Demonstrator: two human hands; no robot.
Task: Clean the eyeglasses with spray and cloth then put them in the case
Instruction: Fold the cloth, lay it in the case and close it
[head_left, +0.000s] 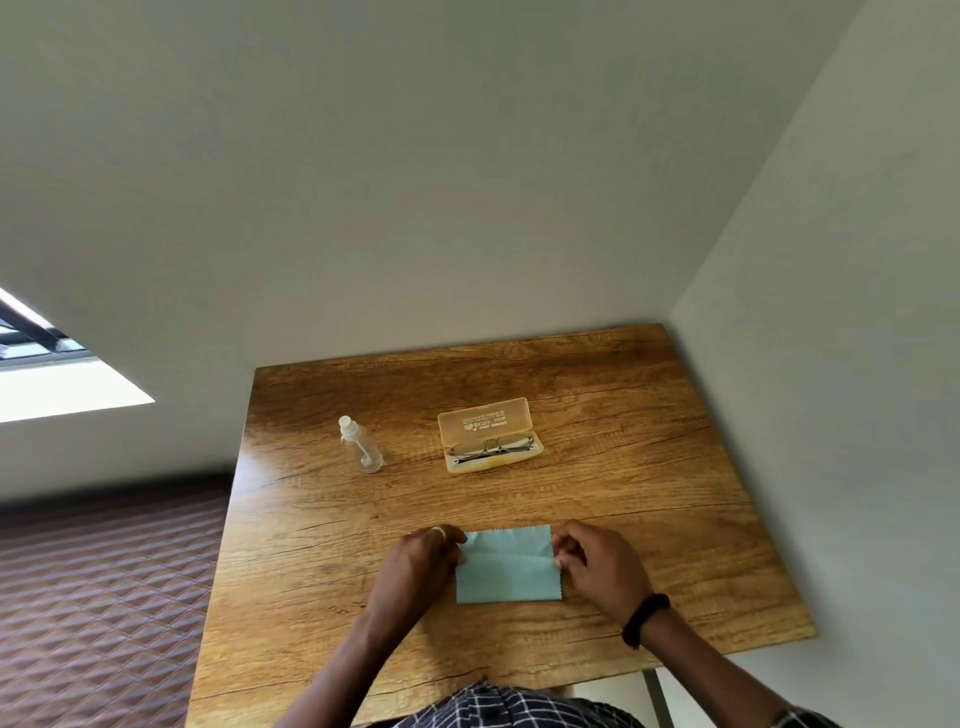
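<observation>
A light blue cleaning cloth (506, 569) lies flat on the wooden table (649, 519) near its front edge, with a crease across its middle. My left hand (423, 564) pinches the cloth's left edge. My right hand (597, 564) pinches its right edge. Farther back, an open translucent yellow case (485, 423) holds the eyeglasses (491, 448) folded in its lower half. A small clear spray bottle (359, 443) with a white cap stands upright to the left of the case.
White walls close off the table at the back and the right. A brown quilted surface (104, 597) lies to the left of the table. A black band sits on my right wrist (644, 618).
</observation>
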